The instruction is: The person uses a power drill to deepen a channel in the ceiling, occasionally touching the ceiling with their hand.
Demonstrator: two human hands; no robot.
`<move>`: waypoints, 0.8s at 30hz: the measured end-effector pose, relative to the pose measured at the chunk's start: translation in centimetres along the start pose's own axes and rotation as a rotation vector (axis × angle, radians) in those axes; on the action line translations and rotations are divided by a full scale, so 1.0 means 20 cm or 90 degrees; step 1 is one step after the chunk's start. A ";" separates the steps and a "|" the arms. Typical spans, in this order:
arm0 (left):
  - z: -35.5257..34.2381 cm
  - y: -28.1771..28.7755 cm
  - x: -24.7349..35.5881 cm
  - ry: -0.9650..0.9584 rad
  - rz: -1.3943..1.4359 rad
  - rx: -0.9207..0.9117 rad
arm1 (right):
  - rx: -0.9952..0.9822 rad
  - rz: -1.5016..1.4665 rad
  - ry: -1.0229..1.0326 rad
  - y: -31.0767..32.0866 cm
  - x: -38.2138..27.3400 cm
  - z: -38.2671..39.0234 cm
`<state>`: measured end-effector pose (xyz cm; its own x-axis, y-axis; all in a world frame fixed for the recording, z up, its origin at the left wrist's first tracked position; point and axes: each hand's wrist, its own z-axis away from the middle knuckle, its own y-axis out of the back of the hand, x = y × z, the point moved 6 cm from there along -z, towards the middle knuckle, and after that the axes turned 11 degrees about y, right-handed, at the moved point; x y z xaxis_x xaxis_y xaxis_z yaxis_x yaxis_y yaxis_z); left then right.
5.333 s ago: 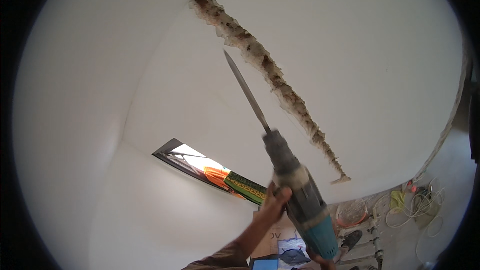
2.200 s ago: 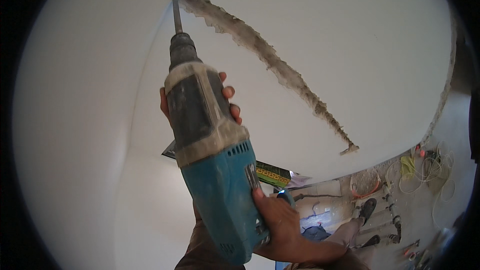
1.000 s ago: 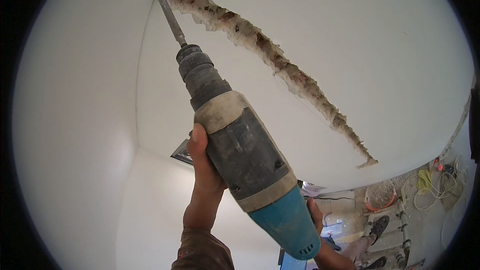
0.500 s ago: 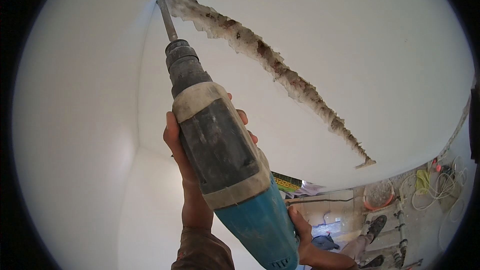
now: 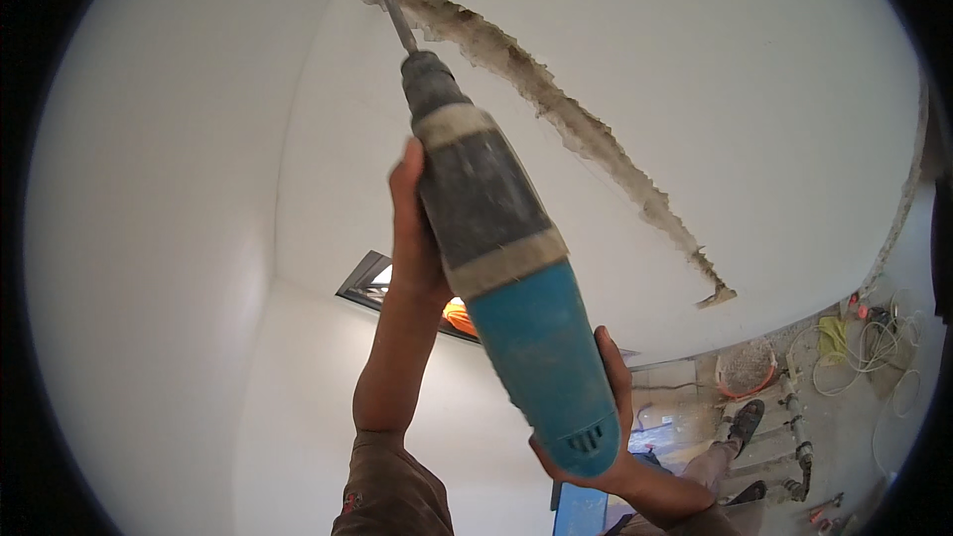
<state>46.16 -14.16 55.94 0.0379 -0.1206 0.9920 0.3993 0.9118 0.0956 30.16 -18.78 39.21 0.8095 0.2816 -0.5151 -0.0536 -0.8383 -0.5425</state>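
My left hand [image 5: 415, 228] grips the front body of a dusty teal, black and grey power hammer [image 5: 536, 347] from its left side. My right hand [image 5: 617, 397] is closed on its rear end, partly hidden behind the housing. The tool points up and left, its steel chisel bit [image 5: 401, 20] reaching into the top end of a long, ragged groove [image 5: 596, 139] cut diagonally across the white wall. The bit's tip is blurred there.
Behind my left arm is a narrow window [image 5: 362, 280]. At lower right lie metal pipes [image 5: 799, 437], an orange-rimmed bucket [image 5: 746, 369], coiled white cable [image 5: 834, 372], a yellow cloth [image 5: 832, 339] and small tools [image 5: 824, 511]. Sandalled feet [image 5: 745, 427] stand by the pipes.
About five seconds ago the bit was apart from the groove; it has since moved up to its top end. Over the last half second the tool has shifted rightward and up in view.
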 end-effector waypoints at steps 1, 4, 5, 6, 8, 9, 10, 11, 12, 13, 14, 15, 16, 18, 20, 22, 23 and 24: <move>0.04 -0.01 -0.03 -0.007 -0.034 0.006 | -0.018 0.041 0.002 0.00 0.00 0.05; 0.17 -0.04 -0.09 0.016 -0.082 -0.020 | -0.070 0.065 -0.083 0.02 0.05 0.25; 0.21 -0.05 -0.11 0.026 -0.082 -0.011 | -0.084 0.007 -0.173 0.00 0.08 0.33; 0.23 -0.05 -0.13 0.040 -0.081 -0.002 | -0.098 -0.003 -0.204 0.00 0.09 0.38; 0.24 -0.06 -0.13 0.071 -0.055 -0.017 | -0.127 0.024 -0.206 -0.01 0.08 0.41; 0.24 -0.06 -0.12 0.075 -0.057 -0.006 | -0.135 0.062 -0.174 -0.01 0.05 0.39; 0.22 -0.05 -0.11 0.077 -0.060 0.006 | -0.141 0.101 -0.142 -0.02 0.02 0.35; 0.20 -0.04 -0.08 0.058 -0.057 0.019 | -0.139 0.143 -0.106 0.00 -0.01 0.29; 0.16 -0.03 -0.06 0.040 -0.052 0.032 | -0.140 0.181 -0.104 0.01 -0.03 0.23; 0.12 -0.02 -0.05 0.020 -0.047 0.013 | -0.123 0.188 -0.066 0.01 -0.07 0.16; 0.09 0.00 -0.05 0.040 -0.026 0.005 | -0.105 0.190 -0.059 0.01 -0.08 0.09; 0.05 0.02 -0.04 0.060 -0.009 -0.033 | -0.083 0.165 -0.065 0.01 -0.07 0.04; 0.02 0.02 -0.04 0.074 0.015 -0.094 | -0.091 0.197 -0.034 0.00 -0.07 0.00; -0.03 0.07 -0.04 0.023 0.024 -0.065 | -0.075 0.213 -0.028 0.00 -0.04 -0.05; -0.06 0.11 -0.06 0.014 0.006 -0.041 | -0.052 -0.006 -0.070 -0.02 0.03 -0.05; -0.10 0.05 -0.06 0.035 0.095 -0.230 | 0.049 -0.185 -0.091 0.01 0.06 -0.02; -0.12 0.04 -0.05 0.014 0.118 -0.277 | 0.049 -0.195 -0.152 -0.01 0.08 0.00; -0.11 0.00 -0.05 0.119 0.055 -0.376 | 0.024 -0.190 -0.175 -0.03 0.09 0.01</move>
<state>48.14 -14.82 54.70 0.2308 -0.1708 0.9579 0.8247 0.5567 -0.0994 31.53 -17.61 38.48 0.6069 0.6284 -0.4866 0.1346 -0.6847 -0.7163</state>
